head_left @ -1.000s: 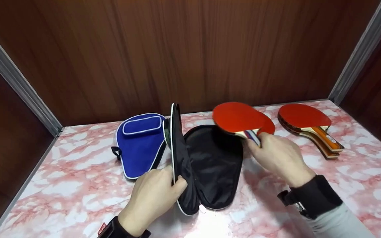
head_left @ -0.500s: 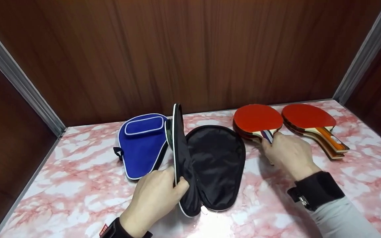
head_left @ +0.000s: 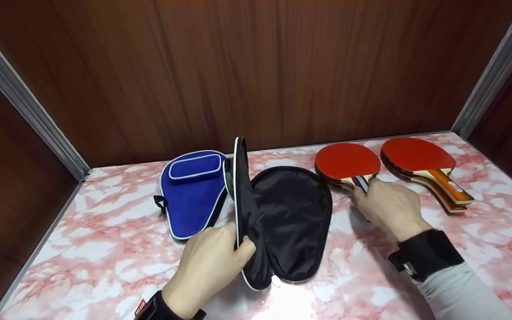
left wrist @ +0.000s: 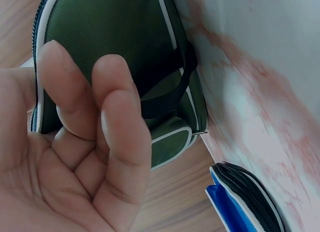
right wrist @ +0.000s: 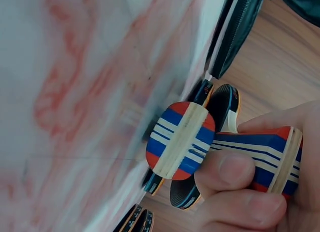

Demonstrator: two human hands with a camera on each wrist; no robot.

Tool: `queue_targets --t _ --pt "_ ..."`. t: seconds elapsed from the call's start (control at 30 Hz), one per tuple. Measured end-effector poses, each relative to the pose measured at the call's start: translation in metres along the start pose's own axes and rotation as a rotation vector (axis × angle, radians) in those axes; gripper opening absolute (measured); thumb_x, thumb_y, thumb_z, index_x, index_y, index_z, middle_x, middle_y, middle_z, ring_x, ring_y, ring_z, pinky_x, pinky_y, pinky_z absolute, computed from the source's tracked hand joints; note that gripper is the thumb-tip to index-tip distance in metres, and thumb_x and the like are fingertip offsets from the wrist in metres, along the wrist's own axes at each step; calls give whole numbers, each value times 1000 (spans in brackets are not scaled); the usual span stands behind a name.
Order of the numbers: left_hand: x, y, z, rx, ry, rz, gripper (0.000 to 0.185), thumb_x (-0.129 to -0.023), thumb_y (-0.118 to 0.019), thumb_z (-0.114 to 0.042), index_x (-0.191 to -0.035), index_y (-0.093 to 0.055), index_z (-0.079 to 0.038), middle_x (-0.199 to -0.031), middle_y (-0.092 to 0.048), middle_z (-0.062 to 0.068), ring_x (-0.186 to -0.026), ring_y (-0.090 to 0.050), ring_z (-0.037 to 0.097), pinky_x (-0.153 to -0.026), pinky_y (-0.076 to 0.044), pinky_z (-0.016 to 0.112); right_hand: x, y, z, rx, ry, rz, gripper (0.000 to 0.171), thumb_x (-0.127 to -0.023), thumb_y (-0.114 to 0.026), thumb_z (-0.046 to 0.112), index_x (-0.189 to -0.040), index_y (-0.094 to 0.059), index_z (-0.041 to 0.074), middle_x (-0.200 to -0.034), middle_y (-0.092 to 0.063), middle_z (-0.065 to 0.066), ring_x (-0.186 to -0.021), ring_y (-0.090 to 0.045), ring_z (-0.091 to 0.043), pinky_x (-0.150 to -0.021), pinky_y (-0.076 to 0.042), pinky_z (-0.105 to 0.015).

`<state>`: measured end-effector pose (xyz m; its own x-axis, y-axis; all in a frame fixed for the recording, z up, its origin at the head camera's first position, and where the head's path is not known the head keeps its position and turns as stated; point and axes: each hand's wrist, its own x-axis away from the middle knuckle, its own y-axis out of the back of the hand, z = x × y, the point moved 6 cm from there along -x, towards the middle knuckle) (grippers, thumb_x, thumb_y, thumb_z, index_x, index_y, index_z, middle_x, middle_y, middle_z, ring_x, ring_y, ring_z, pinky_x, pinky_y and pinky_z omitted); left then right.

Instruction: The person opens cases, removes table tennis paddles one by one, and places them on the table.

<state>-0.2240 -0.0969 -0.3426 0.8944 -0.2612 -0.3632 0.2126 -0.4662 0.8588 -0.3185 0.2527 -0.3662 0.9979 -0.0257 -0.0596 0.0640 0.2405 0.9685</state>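
A table tennis paddle case lies unzipped, its black lining (head_left: pixel 291 222) showing. My left hand (head_left: pixel 214 258) grips the raised flap (head_left: pixel 247 200), thumb on the lining side; the left wrist view shows the flap's green outside (left wrist: pixel 115 26) and a black strap (left wrist: pixel 175 86). To the right of the case, my right hand (head_left: pixel 389 206) holds a red-faced paddle (head_left: pixel 347 160) by its striped handle (right wrist: pixel 257 152). Beneath it is a second paddle, whose striped handle end (right wrist: pixel 180 142) shows in the right wrist view. Whether the two blades touch, I cannot tell.
Another pair of stacked red paddles (head_left: pixel 418 155) with orange handles lies at the far right. A blue paddle case (head_left: pixel 194 200) with white piping lies left of the flap. Wood-grain panels (head_left: pixel 256 66) stand behind and at the sides of the marbled table (head_left: pixel 105 266).
My right hand has moved right and down with the paddle, from above the open case's right edge to over the other paddle. The left hand keeps its grip on the flap.
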Motion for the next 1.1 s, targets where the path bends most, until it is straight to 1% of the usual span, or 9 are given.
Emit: queue_targets --t 0.13,0.3,0.47,0.73,0.9,1.1 --pt "0 1 0 2 5 -3 32 -94 -68 -25 -66 -52 -23 -53 -44 -8 -49 -46 16 -49 -35 36 -1 1 -2 4 -11 -4 49 -110 -48 46 -84 -61 7 -71 -58 -13 -70 -62 -41 -59 -46 -53" --pt "0 0 0 5 14 5 31 -94 -68 -25 -67 -52 -23 -53 -44 -9 -49 -46 15 -49 -34 35 0 0 -4 6 -26 -13 49 -110 -52 47 -89 -60 4 -71 -59 -14 -69 -62 -41 -57 -45 -51" --pt "0 0 0 1 14 4 32 -93 -67 -25 -66 -51 -23 -52 -43 -9 -49 -45 15 -49 -34 35 1 -2 -4 32 -28 -24 49 -109 -55 48 -91 -59 3 -71 -58 -14 -68 -61 -40 -57 -45 -52" --pt "0 0 -1 0 -4 -3 34 -93 -68 -25 -65 -50 -23 -52 -42 -11 -48 -44 14 -48 -33 34 4 -2 -2 65 17 -110 45 -106 -60 40 -93 -58 -4 -68 -59 -18 -66 -63 -47 -56 -48 -60" --pt "1 0 -1 -2 -10 -7 34 -93 -69 -24 -65 -49 -23 -52 -41 -10 -48 -43 14 -48 -32 34 4 -4 -1 74 20 -105 46 -105 -62 39 -96 -58 -5 -69 -59 -18 -65 -62 -45 -56 -48 -59" --pt "0 -1 0 -6 -1 -5 34 -94 -68 -26 -65 -51 -23 -52 -42 -10 -47 -43 14 -48 -32 35 4 -4 -2 82 25 -96 44 -102 -65 36 -103 -59 -8 -71 -60 -18 -65 -63 -45 -56 -49 -61"
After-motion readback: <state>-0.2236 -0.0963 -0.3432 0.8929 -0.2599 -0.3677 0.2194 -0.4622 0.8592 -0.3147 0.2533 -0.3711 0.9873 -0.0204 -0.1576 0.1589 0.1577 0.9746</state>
